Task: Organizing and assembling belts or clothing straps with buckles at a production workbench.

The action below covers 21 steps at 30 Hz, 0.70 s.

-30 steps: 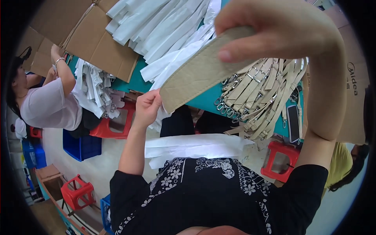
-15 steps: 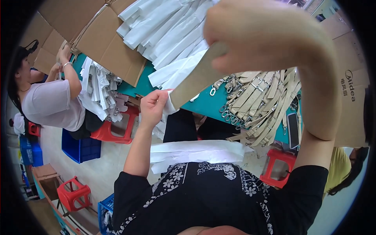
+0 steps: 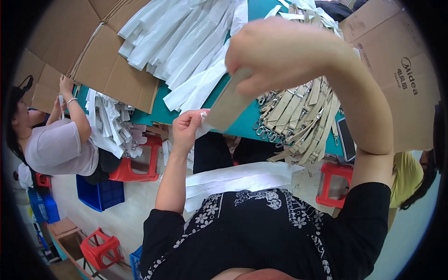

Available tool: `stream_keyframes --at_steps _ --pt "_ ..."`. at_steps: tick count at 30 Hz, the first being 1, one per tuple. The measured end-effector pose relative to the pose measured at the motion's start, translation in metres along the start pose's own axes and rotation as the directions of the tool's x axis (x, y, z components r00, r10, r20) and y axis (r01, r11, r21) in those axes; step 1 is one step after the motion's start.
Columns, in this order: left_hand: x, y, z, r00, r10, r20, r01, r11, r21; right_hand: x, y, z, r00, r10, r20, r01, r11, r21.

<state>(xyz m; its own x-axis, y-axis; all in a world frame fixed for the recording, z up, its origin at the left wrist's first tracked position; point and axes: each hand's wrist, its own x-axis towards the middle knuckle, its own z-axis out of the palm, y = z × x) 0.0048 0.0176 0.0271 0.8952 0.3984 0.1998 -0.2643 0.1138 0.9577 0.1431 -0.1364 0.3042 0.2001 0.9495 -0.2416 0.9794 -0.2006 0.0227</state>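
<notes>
My right hand (image 3: 254, 58) is raised over the table's near edge and closed round the upper end of a wide beige strap (image 3: 229, 103). The strap slants down toward my left hand (image 3: 185, 131), its lower part blurred. Finger and thumb of that left hand pinch a thin white sleeve (image 3: 203, 131), mostly hidden by the fingers and the strap. Whether the strap's lower end is inside the sleeve or just beside it, I cannot tell. Several more white sleeves (image 3: 175, 35) lie fanned out beyond my hands. Long white strips (image 3: 238, 179) rest across my lap.
On the green table (image 3: 161, 105), beige straps with metal clasps (image 3: 298, 112) are heaped at right, beside a phone (image 3: 345, 139). Cardboard (image 3: 116, 77) stands at left. A co-worker (image 3: 58, 144) sits there near white-wrapped straps (image 3: 112, 121). Red stools (image 3: 333, 184) and a blue crate (image 3: 100, 193) occupy the floor.
The view has shifted a little. My right hand has come left and slightly down with the strap, closer to my left hand, which still pinches the white sleeve.
</notes>
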Motion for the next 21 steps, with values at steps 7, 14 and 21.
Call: stream_keyframes --at_steps 7,14,21 --pt "-0.004 -0.010 -0.021 0.989 -0.092 0.117 0.089 0.996 0.026 -0.011 0.020 -0.011 0.963 0.190 0.190 -0.214 0.970 0.119" --pt "0.002 0.041 -0.037 0.998 -0.048 -0.033 0.053 0.987 0.154 0.011 -0.005 -0.012 0.984 0.076 0.162 -0.103 0.981 0.164" --pt "0.003 0.055 -0.022 0.996 -0.056 -0.069 0.073 0.959 0.275 0.000 -0.008 -0.050 0.984 -0.080 0.161 0.044 0.975 0.216"
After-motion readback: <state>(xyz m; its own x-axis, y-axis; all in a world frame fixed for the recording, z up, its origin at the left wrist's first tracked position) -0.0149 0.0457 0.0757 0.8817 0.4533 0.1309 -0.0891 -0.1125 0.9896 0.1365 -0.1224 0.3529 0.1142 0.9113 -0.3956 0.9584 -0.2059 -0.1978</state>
